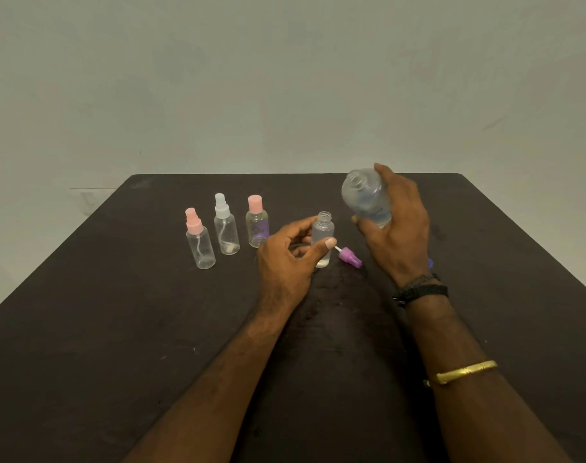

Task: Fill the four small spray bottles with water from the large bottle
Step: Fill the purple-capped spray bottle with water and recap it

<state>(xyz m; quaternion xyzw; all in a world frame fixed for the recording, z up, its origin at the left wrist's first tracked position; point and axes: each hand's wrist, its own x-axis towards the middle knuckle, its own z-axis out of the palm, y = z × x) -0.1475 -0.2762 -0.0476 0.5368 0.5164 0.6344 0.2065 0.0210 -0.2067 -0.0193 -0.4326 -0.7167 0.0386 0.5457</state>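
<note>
A dark brown table (118,329) stands against a plain pale wall (285,78). At the centre left of the frame three capped small spray bottles stand upright in a row: a pink-capped one (200,243), a white-capped one (226,232) and a second pink-capped one (257,225). Just right of them, the left grip (285,259) pinches an uncapped small bottle (322,240) between thumb and fingers. It is upright, with a little water at its bottom. Its purple spray cap (350,257) lies on the table just beside it. Above and to the right, the right grip (398,228) wraps around the large bottle (366,198), raised and tilted, its open mouth towards the upper left.
</note>
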